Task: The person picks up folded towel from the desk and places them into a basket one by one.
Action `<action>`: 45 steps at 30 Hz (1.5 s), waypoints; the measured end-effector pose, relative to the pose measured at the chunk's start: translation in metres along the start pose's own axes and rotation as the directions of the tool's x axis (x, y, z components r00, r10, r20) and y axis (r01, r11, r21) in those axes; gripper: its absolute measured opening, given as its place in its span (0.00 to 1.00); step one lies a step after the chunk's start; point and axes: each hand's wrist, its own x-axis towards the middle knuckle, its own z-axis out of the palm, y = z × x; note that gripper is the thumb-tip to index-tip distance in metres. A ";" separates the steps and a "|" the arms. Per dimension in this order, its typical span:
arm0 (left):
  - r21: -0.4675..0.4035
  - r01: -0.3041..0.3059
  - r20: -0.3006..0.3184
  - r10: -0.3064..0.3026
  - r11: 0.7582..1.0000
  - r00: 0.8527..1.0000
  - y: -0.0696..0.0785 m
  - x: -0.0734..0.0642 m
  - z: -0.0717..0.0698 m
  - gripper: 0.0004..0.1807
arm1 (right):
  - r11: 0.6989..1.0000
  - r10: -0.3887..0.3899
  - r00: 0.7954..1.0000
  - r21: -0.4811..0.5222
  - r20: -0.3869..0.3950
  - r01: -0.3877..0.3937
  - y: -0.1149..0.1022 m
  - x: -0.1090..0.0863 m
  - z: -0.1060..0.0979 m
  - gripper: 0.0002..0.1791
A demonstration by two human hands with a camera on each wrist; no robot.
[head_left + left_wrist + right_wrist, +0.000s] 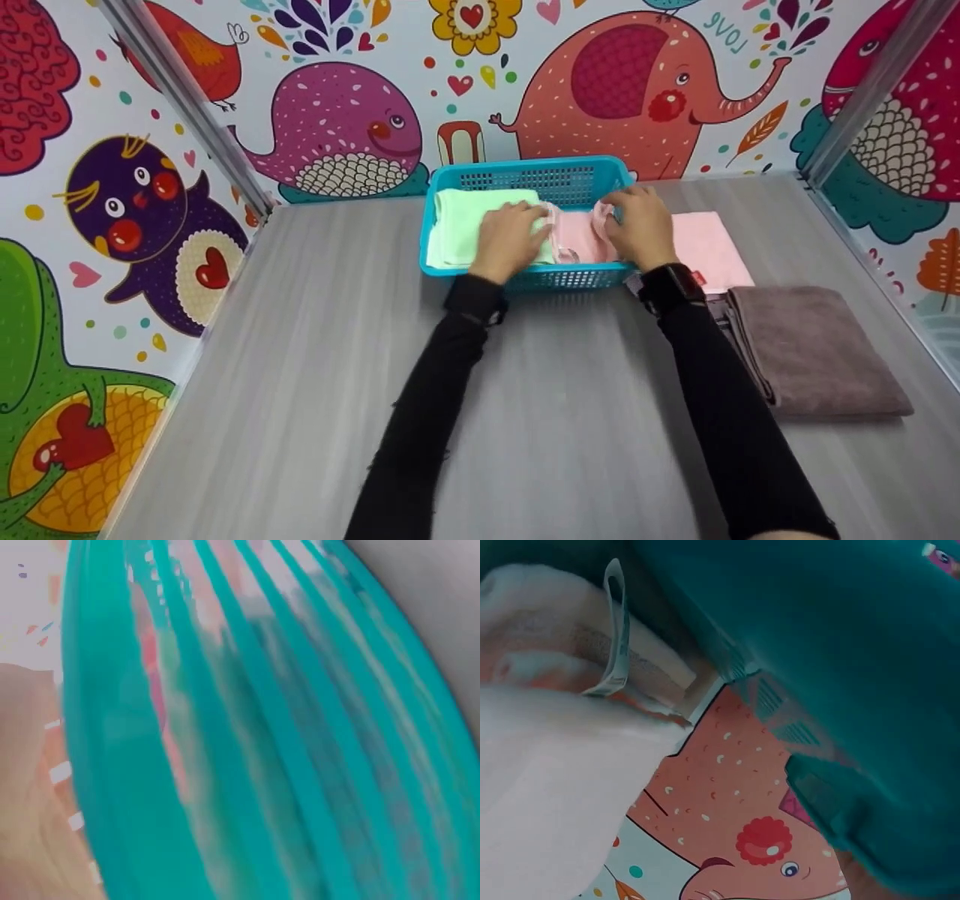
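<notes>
A turquoise plastic basket (525, 268) holds a folded light green towel (465, 229) at its left and a pink towel (577, 229) at its right. The left hand (510, 238) reaches over the green towel and pinches the left edge of the pink one. On the other side, the right hand (643, 226) grips the pink towel's right edge beside the basket's right rim. Both edges stand raised, with the middle lying lower. In the left wrist view the slatted basket wall (127, 765) fills most of the picture, with part of the left hand (30, 787) at its edge.
Right of the basket lies a folded pink towel (709, 244) with a red tag. A thick folded brown towel (817, 352) lies nearer, at the right. In the right wrist view a pale towel (547, 780) is close beside the basket. Printed panels (480, 90) enclose the grey table (315, 337).
</notes>
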 end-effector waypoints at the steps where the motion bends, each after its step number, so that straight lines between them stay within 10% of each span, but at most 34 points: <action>1: -0.027 0.009 -0.028 -0.009 1.000 1.000 -0.013 -0.008 -0.004 0.20 | 1.000 0.012 1.000 0.019 -0.018 -0.012 0.002 -0.004 -0.005 0.18; 6: -0.153 0.080 -0.154 -0.104 0.985 0.983 -0.087 -0.055 -0.016 0.20 | 0.996 0.064 0.997 0.064 -0.036 -0.062 0.004 -0.030 -0.028 0.20; 12: -0.350 0.113 -0.061 -0.143 0.930 0.988 -0.131 -0.094 -0.012 0.28 | 0.999 0.022 1.000 0.032 0.008 -0.022 0.000 -0.052 -0.033 0.22; 27: -0.459 0.129 -0.003 -0.147 0.879 0.989 -0.128 -0.103 0.001 0.29 | 0.997 0.050 0.995 0.059 0.082 -0.055 -0.003 -0.064 -0.018 0.21; 37: -0.483 0.122 -0.010 -0.144 0.867 0.989 -0.127 -0.103 0.004 0.29 | 0.999 0.048 0.991 0.017 0.121 -0.050 0.045 -0.079 -0.082 0.29; 41: -0.496 0.119 -0.001 -0.137 0.860 0.991 -0.125 -0.102 0.005 0.29 | 0.989 0.150 0.958 -0.031 0.246 -0.147 0.097 -0.102 -0.125 0.34; 45: -0.494 0.121 0.003 -0.137 0.861 0.991 -0.125 -0.101 0.005 0.29 | 0.947 0.319 0.856 -0.105 0.406 -0.303 0.160 -0.133 -0.161 0.45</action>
